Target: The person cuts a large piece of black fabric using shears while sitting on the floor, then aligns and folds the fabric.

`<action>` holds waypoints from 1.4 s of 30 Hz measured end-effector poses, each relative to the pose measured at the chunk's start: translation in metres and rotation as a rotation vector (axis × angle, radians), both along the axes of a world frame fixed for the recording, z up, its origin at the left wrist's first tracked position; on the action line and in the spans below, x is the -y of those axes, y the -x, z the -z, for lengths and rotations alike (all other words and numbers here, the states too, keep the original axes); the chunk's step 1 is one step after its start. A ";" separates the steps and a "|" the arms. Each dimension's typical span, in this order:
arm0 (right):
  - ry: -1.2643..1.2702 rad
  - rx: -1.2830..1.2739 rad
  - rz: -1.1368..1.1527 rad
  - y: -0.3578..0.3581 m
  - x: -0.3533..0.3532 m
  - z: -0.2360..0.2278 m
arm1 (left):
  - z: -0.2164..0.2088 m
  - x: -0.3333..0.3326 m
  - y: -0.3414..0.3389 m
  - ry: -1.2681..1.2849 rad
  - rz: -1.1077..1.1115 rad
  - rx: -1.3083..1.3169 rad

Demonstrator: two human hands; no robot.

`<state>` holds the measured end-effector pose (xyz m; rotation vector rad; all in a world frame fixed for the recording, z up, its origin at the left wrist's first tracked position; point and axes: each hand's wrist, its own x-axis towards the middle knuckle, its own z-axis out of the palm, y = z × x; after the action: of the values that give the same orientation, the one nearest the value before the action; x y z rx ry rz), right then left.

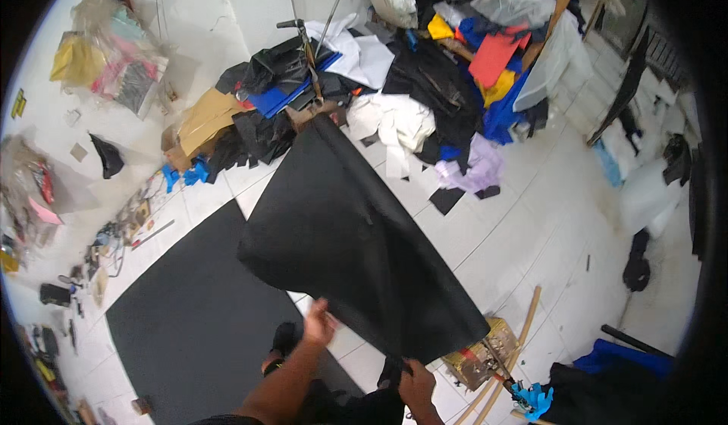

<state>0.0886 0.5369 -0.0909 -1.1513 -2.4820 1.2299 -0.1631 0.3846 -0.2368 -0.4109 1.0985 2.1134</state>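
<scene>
A large black sheet [326, 220] slants across the middle, its long right edge running along a rod from the heap down to the lower right. My right hand [417, 385] is closed on the sheet's near lower edge. At the sheet's lower left edge is my left hand [319, 323]; its fingers are blurred, and I cannot tell whether they grip the edge. A second dark sheet [189, 311] lies flat on the tiled floor to the left, partly under my feet.
A heap of cloth and plastic scraps [394, 122] fills the far side. Near the rod's lower end are a worn yellowish block [485, 353] and wooden sticks [528, 319]. Dark and blue material [622, 379] lies lower right. Small tools [98, 262] line the left wall.
</scene>
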 end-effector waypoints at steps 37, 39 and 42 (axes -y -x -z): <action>-0.424 0.810 -0.130 -0.020 0.794 0.035 | -0.100 0.711 0.246 0.768 0.262 -0.165; -0.460 0.721 -0.189 -0.045 0.827 0.058 | -0.098 0.764 0.238 0.721 0.173 -0.221; -0.343 0.923 -0.099 -0.063 0.865 0.072 | -0.110 0.837 0.235 0.677 0.262 -0.190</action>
<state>0.1518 -0.3280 -0.1629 -1.7739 -3.2014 0.2209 -0.3978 -0.4524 -0.1271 -0.3502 1.8695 1.5332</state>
